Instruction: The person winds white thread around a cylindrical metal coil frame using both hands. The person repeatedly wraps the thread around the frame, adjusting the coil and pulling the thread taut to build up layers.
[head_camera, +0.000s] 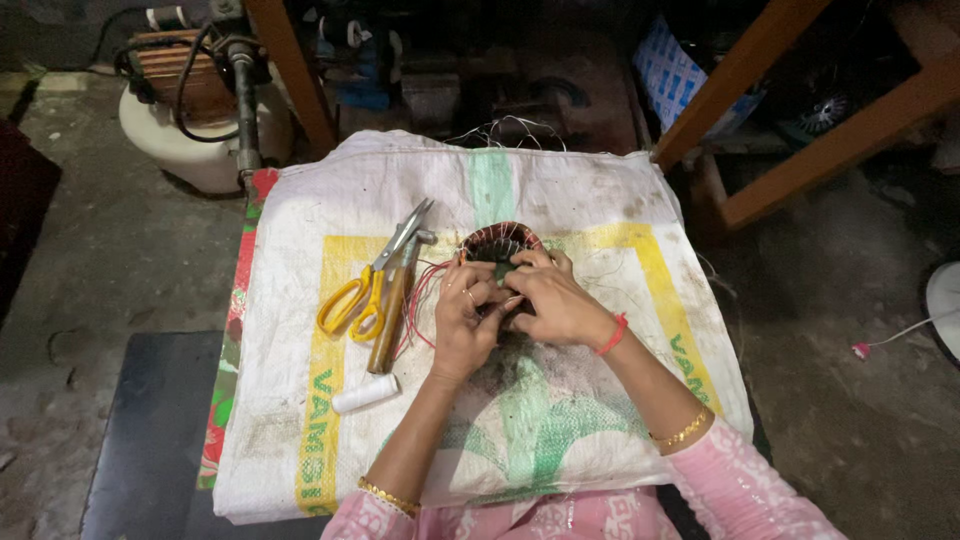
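Resting on the white woven sack (600, 200) at its middle, round motor winding (497, 243) of copper wire, just beyond the fingertips and partly hidden by both hands; left hand (466, 318) curled over its near left edge, fingers bent close together, pinching at the coil; right hand (551, 301) pressed in from the right, fingers folded down onto the same edge, touching the left hand; exactly what sits between the fingertips too hidden to tell; red wires (418, 300) trailing from the winding toward the left; yellow-handled scissors (371, 281) and wooden-handled tool (392, 310) lying just left of those; white thread spool (365, 393) nearer, well apart from the hands.
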